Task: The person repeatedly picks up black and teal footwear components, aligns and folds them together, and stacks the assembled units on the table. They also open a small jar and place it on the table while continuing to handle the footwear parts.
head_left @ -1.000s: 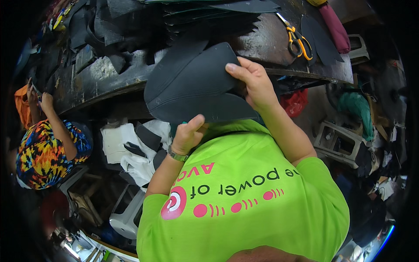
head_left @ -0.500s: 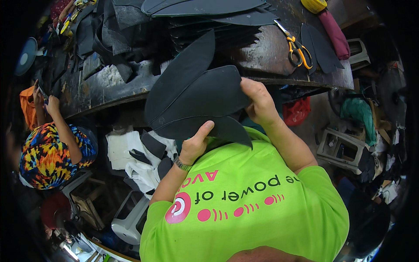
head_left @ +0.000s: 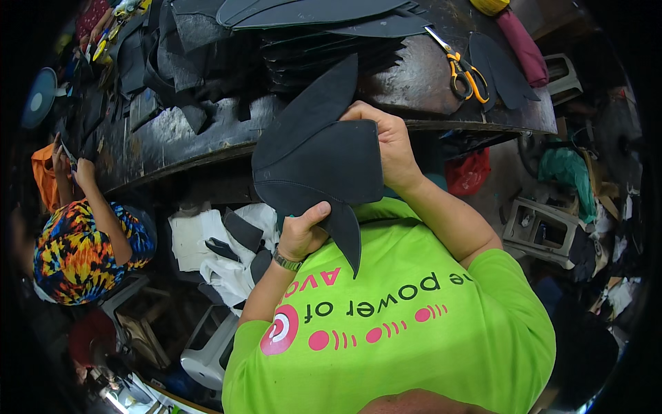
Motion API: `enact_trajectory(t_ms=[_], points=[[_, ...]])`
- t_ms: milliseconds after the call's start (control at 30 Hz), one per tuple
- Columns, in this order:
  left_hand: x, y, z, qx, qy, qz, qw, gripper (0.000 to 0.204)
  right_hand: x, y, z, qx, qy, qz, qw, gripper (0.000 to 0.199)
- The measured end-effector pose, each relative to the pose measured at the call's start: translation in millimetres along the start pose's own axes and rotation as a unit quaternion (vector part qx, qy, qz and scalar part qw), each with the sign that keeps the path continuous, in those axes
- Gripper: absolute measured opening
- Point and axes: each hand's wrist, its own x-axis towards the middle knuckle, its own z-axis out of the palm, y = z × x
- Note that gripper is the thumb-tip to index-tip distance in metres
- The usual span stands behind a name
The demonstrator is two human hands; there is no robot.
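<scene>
Between my hands is a black stitched panel point(head_left: 321, 155), made of curved pieces joined along seams, with one pointed end up and another hanging down over my shirt. My left hand point(head_left: 303, 231), with a watch at the wrist, pinches its lower edge, thumb on top. My right hand point(head_left: 386, 141) is closed on its upper right edge; some of those fingers are hidden behind it. Past the panel, a stack of similar black pieces point(head_left: 324, 58) lies on the dark workbench point(head_left: 414, 90). Scissors with orange and black handles point(head_left: 463, 74) rest on the bench to the right.
Black scraps point(head_left: 176, 62) cover the bench's left part. A maroon roll point(head_left: 520, 48) lies at its right end. On the left a co-worker in a colourful shirt point(head_left: 93, 245) holds a tool. White cloth point(head_left: 227, 262) and plastic stools point(head_left: 541, 228) are below bench level.
The panel has turned clockwise, so its lower point now hangs downward. My right hand has moved up and left along its edge, with the fingers curling further over it.
</scene>
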Motion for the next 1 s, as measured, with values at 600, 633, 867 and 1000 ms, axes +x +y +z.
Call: enact_trajectory(t_ms=[600,633,867,1000], points=[[14.7,7.4,-27.6,-0.432,-0.263,-0.184,0.843,0.023,-1.5,11.9,5.6,-0.016,0.037,0.02,0.999,0.004],[14.2,7.2,-30.9,-0.42,-0.255,-0.185,0.851,0.026,-2.1,11.1,5.3,-0.011,0.047,0.026,0.998,0.005],[14.1,0.7,-43.0,-0.345,-0.236,-0.178,0.891,0.025,0.8,-4.4,7.9,-0.104,0.054,-0.067,0.991,0.016],[9.1,5.8,-32.1,-0.201,-0.178,-0.133,0.954,0.03,1.6,-9.2,7.0,-0.155,0.029,-0.066,0.985,0.011]])
